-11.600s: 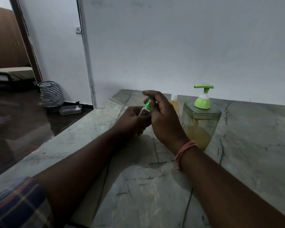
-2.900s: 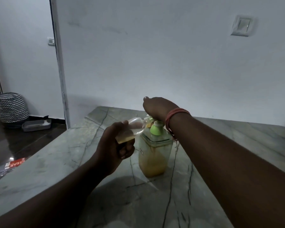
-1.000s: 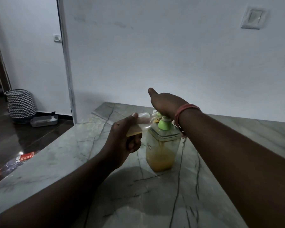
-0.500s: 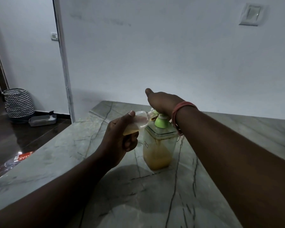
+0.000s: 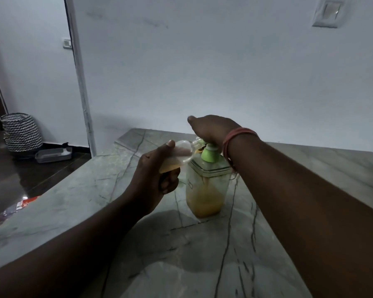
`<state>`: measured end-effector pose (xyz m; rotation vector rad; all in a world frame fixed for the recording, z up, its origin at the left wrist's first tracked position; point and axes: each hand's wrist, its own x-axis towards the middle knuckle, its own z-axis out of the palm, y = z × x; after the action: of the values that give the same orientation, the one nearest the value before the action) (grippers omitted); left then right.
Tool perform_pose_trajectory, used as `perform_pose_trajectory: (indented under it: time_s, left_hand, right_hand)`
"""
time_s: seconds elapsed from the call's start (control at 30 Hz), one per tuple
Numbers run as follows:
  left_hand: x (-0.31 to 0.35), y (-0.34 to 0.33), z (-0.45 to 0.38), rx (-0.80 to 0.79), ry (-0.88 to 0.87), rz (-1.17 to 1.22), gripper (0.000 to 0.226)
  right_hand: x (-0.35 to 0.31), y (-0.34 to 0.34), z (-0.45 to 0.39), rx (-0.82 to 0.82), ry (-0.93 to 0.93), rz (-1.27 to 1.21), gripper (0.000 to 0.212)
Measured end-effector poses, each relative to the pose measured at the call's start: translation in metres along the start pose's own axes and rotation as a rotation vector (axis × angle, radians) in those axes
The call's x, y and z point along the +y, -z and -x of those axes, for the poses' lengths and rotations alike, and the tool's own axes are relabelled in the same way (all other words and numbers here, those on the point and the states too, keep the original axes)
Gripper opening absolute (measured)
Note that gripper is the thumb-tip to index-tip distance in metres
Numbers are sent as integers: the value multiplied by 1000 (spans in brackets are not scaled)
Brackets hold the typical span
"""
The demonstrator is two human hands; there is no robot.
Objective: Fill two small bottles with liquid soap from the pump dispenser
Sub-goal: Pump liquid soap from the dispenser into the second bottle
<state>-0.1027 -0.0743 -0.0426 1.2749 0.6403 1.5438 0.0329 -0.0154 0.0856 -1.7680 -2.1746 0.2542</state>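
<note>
1. Nearest, a grey veined stone counter (image 5: 202, 265) ran under both forearms, and the pump dispenser (image 5: 206, 186) stood upright on it, so every place below is told from that dispenser.
2. Just left of the dispenser, the left hand (image 5: 154, 175) had its fingers curled round a small clear bottle (image 5: 178, 157) and its thumb laid along the bottle's top.
3. That small bottle lay tilted almost on its side, held clear of the counter, its mouth pointing toward the dispenser's green pump head (image 5: 209, 152), with amber liquid pooled along its lower side.
4. The dispenser itself was a clear square jar holding amber soap in its lower part, the level well below the lid.
5. On top of the dispenser, the right hand (image 5: 211, 129) rested palm down over the pump head, thumb stretched out to the left; whether its fingers were curled or straight could not be told, since the back of the hand hid them.
6. A reddish thread band (image 5: 238, 137) circled the right wrist, just right of the pump head.
7. Far left of the dispenser, on the dark floor, stood a zigzag-patterned basket (image 5: 21, 132) with a shallow grey tray (image 5: 53, 154) beside it.
8. Behind the dispenser rose a plain white wall, with a switch plate (image 5: 328, 14) high to the right.
</note>
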Motion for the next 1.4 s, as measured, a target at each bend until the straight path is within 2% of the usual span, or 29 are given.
perform_pose_trajectory:
  time_s: [0.23,0.37,0.47,0.53,0.67,0.9,1.0,1.07,1.4]
  left_hand:
    - [2,-3,3,2,-12,14,38]
    - [-1,-1,2,-11,-3,8,38]
    - [-1,2,0,-12,-12,-5,38]
    - [-1,2,0,-12,-3,-9,39]
    - [0,-3,0,4,-12,-12,39]
    - [2,-3,4,19,13,-12,37]
    - [-1,2,2,-3,-4,-4,38]
    - [-1,1,1,-14,-5,-2,38]
    - [4,-5,5,12,7,2,38]
  right_hand:
    - [-8,3,7,-22,-38,10,55]
    - [-1,1,4,68,-22,-44,59]
    - [4,-4,0,141,-49,-218,50]
    - [6,-5,-1,111,-55,-209,42]
    - [6,-3,3,156,-68,-224,40]
    - [-5,8,6,37,2,-42,51]
    - [-1,-3,2,88,47,-5,39]
    - [0,-5,-2,56,50,25,31]
    - [-5,8,3,38,-15,43,22]
